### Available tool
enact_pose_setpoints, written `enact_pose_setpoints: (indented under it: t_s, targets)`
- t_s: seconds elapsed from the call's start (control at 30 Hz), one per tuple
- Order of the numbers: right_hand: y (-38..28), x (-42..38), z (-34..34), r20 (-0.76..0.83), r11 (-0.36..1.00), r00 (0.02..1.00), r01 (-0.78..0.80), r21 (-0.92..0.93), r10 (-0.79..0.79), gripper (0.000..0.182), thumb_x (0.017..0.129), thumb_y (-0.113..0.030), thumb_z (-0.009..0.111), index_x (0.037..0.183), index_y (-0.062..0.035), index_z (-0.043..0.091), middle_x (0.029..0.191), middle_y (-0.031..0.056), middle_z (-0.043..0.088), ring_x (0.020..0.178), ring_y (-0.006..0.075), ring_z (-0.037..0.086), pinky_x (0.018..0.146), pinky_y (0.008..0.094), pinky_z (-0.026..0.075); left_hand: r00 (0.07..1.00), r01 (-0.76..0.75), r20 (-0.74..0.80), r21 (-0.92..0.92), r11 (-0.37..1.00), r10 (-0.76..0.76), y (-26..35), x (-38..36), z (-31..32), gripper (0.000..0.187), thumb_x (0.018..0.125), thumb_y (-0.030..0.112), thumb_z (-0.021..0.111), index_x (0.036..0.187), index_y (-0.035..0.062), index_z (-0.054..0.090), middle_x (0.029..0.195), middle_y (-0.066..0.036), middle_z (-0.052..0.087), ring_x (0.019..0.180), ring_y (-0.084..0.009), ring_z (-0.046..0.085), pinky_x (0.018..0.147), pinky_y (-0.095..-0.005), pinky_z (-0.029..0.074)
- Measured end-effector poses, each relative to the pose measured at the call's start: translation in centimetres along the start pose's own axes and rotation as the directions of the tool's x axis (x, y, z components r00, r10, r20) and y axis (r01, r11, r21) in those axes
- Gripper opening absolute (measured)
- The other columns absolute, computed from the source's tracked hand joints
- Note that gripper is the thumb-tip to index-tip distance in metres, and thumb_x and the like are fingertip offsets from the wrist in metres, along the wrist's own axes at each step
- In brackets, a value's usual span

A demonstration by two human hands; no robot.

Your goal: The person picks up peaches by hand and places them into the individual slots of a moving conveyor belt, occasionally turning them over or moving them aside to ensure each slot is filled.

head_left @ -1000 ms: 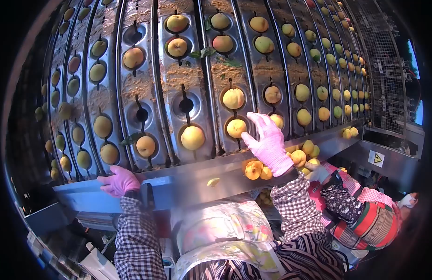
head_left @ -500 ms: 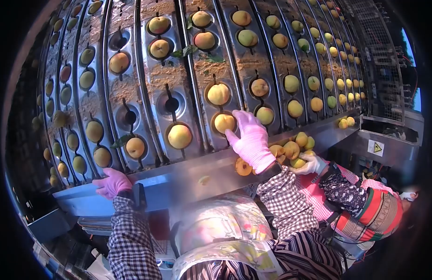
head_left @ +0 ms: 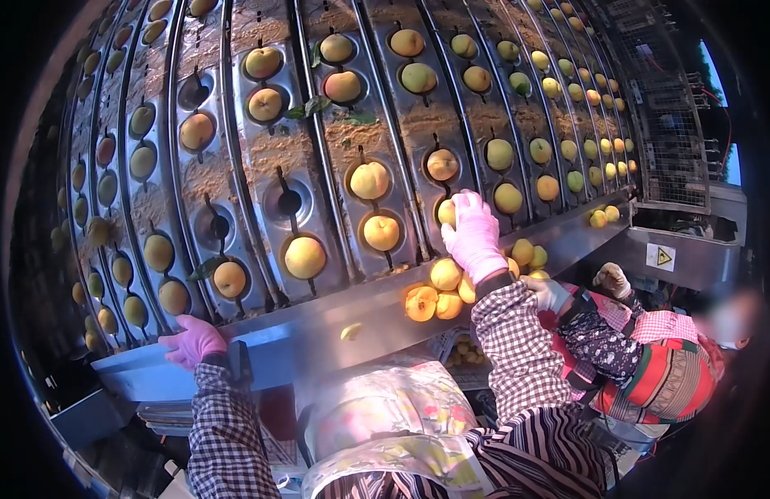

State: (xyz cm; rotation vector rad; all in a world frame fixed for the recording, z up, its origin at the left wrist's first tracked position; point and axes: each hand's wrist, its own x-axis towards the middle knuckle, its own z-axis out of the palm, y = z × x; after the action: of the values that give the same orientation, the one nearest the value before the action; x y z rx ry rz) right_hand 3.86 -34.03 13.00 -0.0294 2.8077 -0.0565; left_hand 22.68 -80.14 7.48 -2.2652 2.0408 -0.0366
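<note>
My right hand point(head_left: 475, 236), in a pink glove, has its fingers curved over a yellow peach point(head_left: 447, 212) in a metal cup. Below it, more peaches point(head_left: 446, 274) lie piled on the metal ledge point(head_left: 377, 303), with a cut one point(head_left: 421, 304) at the pile's left end. At the lower left my left hand point(head_left: 194, 342), also gloved in pink, rests on the ledge's edge with its fingers apart and nothing in it. Peaches such as this one point(head_left: 304, 257) sit in the cups of the slatted metal conveyor point(head_left: 335, 200); one cup point(head_left: 288, 202) in the near rows is bare.
A co-worker point(head_left: 651, 358) with gloved hands point(head_left: 547, 293) is at the right, beside the peach pile. A warning label point(head_left: 660, 257) marks the machine's frame. Leaves point(head_left: 310, 106) lie on the conveyor. Below the ledge, small fruit point(head_left: 466, 353) shows in a container.
My right hand has moved right from one cup to the neighbouring one. The view has shifted slightly. A co-worker's second gloved hand has come into sight.
</note>
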Motion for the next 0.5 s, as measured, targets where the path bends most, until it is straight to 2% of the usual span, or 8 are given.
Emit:
enact_pose_setpoints:
  t_s: [0.07,0.17,0.2,0.3,0.33,0.43,0.47,0.5]
  targets:
    - [-0.3,0.3,-0.9,0.04,1.0,0.999,0.003,-0.028,-0.001,0.05,0.079,-0.026,0.074,0.123,-0.0129,0.056,0.135,0.0104,0.051,0.121,0.0327,0.055,0.097,0.0495,0.049,1.0,-0.006,-0.009,0.0,1.0,0.006,-0.1,-0.1,0.1,0.083,0.098,0.062,0.036,0.159,0.0076,0.021,0.158,-0.032,0.025,0.142,-0.0452,0.035,0.116,-0.0512,0.03]
    - [-0.1,1.5,-1.8,-0.006,0.998,1.0,0.002,0.07,-0.002,0.05,0.079,-0.027,0.074,0.124,-0.013,0.057,0.135,0.0111,0.052,0.122,0.032,0.055,0.097,0.0484,0.049,1.0,-0.01,0.006,0.0,1.0,0.01,0.2,-0.3,-0.4,0.083,0.098,0.062,0.036,0.158,0.0072,0.022,0.157,-0.032,0.026,0.142,-0.0453,0.036,0.116,-0.0513,0.031]
    - [-0.1,2.2,-2.2,-0.032,0.996,0.999,-0.003,0.09,0.005,0.053,0.08,-0.026,0.072,0.129,-0.0129,0.056,0.135,0.0113,0.053,0.122,0.0317,0.055,0.099,0.0473,0.048,1.0,-0.013,0.004,0.0,1.0,0.013,0.1,-0.2,-0.3,0.083,0.098,0.062,0.036,0.158,0.0071,0.022,0.157,-0.032,0.026,0.142,-0.0453,0.036,0.116,-0.0513,0.031]
    - [-1.0,4.6,-2.4,-0.243,0.991,0.967,0.097,0.097,-0.071,0.059,0.081,-0.023,0.072,0.136,-0.0116,0.054,0.134,0.0125,0.054,0.125,0.0344,0.053,0.104,0.0453,0.046,1.0,-0.014,-0.002,0.012,1.0,0.014,0.1,-0.3,-0.3,0.083,0.098,0.062,0.036,0.158,0.007,0.021,0.157,-0.032,0.026,0.141,-0.0461,0.036,0.116,-0.0513,0.032]
    - [-1.0,5.6,-1.9,-0.275,0.989,0.954,0.136,0.048,-0.118,0.061,0.082,-0.022,0.071,0.14,-0.0133,0.052,0.135,0.0133,0.053,0.125,0.0344,0.052,0.106,0.0454,0.044,1.0,-0.015,-0.002,0.016,1.0,0.015,0.1,-0.4,-0.4,0.083,0.098,0.062,0.036,0.158,0.007,0.021,0.157,-0.032,0.026,0.141,-0.0463,0.036,0.116,-0.0514,0.032]
    - [-1.5,7.6,-0.9,-0.117,0.996,0.99,0.084,0.033,-0.08,0.06,0.083,-0.022,0.071,0.139,-0.0152,0.052,0.135,0.013,0.052,0.125,0.034,0.05,0.106,0.0458,0.043,1.0,-0.023,-0.007,0.007,1.0,0.023,-0.1,-0.4,-0.4,0.083,0.098,0.062,0.037,0.158,0.0073,0.02,0.157,-0.033,0.026,0.141,-0.0468,0.036,0.116,-0.0516,0.032]
    - [-1.6,7.8,-0.7,-0.146,0.996,0.985,0.087,-0.005,-0.087,0.059,0.083,-0.026,0.072,0.138,-0.0156,0.053,0.131,0.0148,0.054,0.12,0.0349,0.055,0.103,0.0465,0.045,1.0,-0.027,-0.009,0.001,1.0,0.027,-0.1,-0.3,-0.3,0.083,0.098,0.062,0.037,0.159,0.0075,0.02,0.157,-0.033,0.026,0.141,-0.0469,0.036,0.116,-0.0517,0.032]
    - [-2.0,8.0,-1.2,-0.116,0.999,0.993,0.03,0.013,-0.028,0.058,0.084,-0.028,0.072,0.137,-0.0154,0.053,0.129,0.0153,0.055,0.117,0.0353,0.056,0.102,0.0467,0.046,1.0,-0.022,-0.01,0.002,1.0,0.022,0.1,-0.3,-0.4,0.083,0.098,0.062,0.037,0.159,0.0076,0.02,0.157,-0.033,0.026,0.142,-0.0468,0.036,0.116,-0.0517,0.032]
